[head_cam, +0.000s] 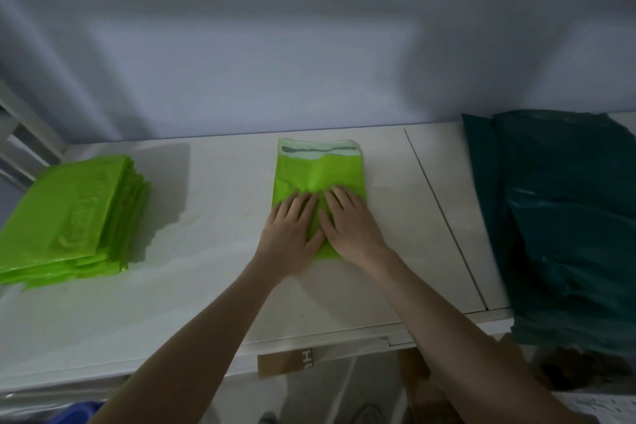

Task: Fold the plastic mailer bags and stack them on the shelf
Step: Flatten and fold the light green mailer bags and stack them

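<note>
A bright green mailer bag (320,169) lies flat in the middle of the white shelf (220,203), its pale adhesive flap at the far end. My left hand (290,231) and my right hand (351,224) press side by side on its near half, fingers straight and spread, thumbs almost touching. The bag's near corners are hidden under my palms. A stack of folded green mailer bags (72,217) sits at the shelf's left end, apart from both hands.
A heap of dark teal mailer bags (564,217) covers the shelf's right end and hangs over its front edge. A grey wall rises behind. A cardboard box (285,363) shows below the shelf's front lip. A seam (444,217) crosses the shelf at the right.
</note>
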`<state>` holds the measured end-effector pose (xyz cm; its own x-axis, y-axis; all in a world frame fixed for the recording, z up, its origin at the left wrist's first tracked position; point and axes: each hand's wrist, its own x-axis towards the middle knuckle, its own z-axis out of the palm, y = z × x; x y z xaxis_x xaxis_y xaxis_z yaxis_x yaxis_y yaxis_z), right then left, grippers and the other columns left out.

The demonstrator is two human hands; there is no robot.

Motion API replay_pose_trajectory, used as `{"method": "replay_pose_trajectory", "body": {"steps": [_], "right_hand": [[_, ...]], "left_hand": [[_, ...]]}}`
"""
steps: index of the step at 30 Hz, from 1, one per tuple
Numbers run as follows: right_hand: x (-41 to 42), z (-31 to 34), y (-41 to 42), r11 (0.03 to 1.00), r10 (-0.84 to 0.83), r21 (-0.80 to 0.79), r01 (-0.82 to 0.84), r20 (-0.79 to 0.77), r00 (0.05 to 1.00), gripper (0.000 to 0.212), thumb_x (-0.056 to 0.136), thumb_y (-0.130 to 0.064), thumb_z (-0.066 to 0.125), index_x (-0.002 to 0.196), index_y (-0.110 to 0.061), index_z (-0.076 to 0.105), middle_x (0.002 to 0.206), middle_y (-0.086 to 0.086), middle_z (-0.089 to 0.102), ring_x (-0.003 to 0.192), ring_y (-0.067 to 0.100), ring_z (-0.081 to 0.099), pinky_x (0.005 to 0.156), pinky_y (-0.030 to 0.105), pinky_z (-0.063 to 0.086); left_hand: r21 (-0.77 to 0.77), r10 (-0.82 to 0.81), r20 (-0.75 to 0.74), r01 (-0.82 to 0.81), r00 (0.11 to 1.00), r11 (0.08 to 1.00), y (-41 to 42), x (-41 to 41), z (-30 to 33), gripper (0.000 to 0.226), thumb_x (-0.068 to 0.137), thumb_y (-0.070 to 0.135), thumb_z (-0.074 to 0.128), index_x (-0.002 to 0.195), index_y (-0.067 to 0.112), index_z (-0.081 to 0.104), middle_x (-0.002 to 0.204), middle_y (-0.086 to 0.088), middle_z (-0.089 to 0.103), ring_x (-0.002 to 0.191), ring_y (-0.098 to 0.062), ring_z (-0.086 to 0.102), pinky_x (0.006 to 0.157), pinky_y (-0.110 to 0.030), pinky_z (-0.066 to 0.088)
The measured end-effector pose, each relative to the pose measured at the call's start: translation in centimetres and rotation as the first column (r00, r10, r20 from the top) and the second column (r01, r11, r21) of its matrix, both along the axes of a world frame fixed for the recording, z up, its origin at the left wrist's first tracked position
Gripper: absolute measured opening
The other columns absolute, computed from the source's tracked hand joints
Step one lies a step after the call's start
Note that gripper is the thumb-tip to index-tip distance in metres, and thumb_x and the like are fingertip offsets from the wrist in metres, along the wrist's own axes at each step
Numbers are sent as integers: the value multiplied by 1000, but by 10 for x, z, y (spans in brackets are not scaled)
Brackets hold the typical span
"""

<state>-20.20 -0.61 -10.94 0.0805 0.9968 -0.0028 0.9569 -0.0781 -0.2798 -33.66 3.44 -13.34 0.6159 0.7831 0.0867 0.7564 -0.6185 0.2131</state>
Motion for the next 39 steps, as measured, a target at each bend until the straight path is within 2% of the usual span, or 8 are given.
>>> {"method": "replay_pose_trajectory", "body": {"steps": [6, 9, 16, 20, 24, 29, 33, 39], "right_hand": [[6, -18, 4, 999, 4, -51, -4, 5, 1000, 82, 88, -52, -12, 146, -11, 30, 152, 13, 31, 144, 28, 17, 118, 42, 9], [6, -13, 0, 996, -71, -53, 65, -113, 991, 62, 96, -47, 15, 148, -16, 24, 155, 16, 18, 145, 27, 9, 119, 36, 5], [23, 11, 10, 974, -194, 16, 227, -469, 862, 56, 89, -17, 55, 141, -10, 36, 144, 13, 31, 136, 28, 24, 112, 32, 20], [25, 22, 31, 974, -138, 131, 187, -314, 939, 45, 94, -17, 37, 136, 1, 42, 144, 20, 36, 136, 33, 30, 112, 35, 22], [16, 26, 52, 982, -55, 169, 80, -147, 988, 71, 83, -33, 12, 136, 3, 41, 144, 23, 38, 137, 33, 33, 113, 45, 28], [17, 31, 59, 977, -81, 184, 107, -147, 986, 62, 86, -28, 21, 131, 4, 48, 137, 24, 47, 130, 35, 43, 105, 51, 38], [19, 31, 52, 986, -57, 148, 70, -94, 994, 57, 93, -28, 21, 144, -4, 30, 153, 14, 27, 143, 25, 21, 115, 44, 18], [20, 17, 67, 997, -8, 77, 15, -95, 995, 52, 100, -25, 29, 147, -3, 22, 156, 13, 18, 145, 24, 15, 117, 45, 15]], "left_hand": [[-76, 61, 1, -61, 998, 995, -1, 1, -2, 85, 77, 62, 4, 150, 21, 14, 158, -3, 11, 146, -30, 0, 117, -39, 1], [-113, 105, 49, -99, 993, 989, -4, 3, 0, 88, 73, 63, 5, 151, 21, 7, 159, -3, 2, 146, -25, -4, 117, -36, -2], [-329, 335, 530, -176, 779, 928, 15, -15, 24, 77, 68, 50, 34, 135, 14, 43, 145, -6, 31, 129, -25, 38, 106, -38, 32], [-186, 244, 350, -188, 904, 964, 40, -2, 35, 63, 85, 39, 27, 139, 9, 39, 149, -9, 31, 136, -26, 31, 111, -38, 24], [-87, 115, 158, -102, 981, 991, 60, 19, 40, 52, 100, 31, 27, 149, 15, 19, 158, -1, 10, 146, -17, 8, 117, -36, 4], [-100, 157, 138, -144, 978, 984, 65, 24, 53, 51, 101, 28, 26, 149, 16, 15, 159, 1, 4, 146, -15, 0, 117, -36, -1], [-97, 146, 64, -139, 987, 985, 65, 16, 49, 52, 102, 30, 23, 150, 16, 10, 159, 1, 1, 146, -14, -3, 117, -35, -3], [-173, 97, -47, -104, 994, 979, 74, 20, 34, 54, 102, 31, 20, 151, 15, 4, 159, -1, 0, 146, -16, 0, 117, -35, 0]]}}
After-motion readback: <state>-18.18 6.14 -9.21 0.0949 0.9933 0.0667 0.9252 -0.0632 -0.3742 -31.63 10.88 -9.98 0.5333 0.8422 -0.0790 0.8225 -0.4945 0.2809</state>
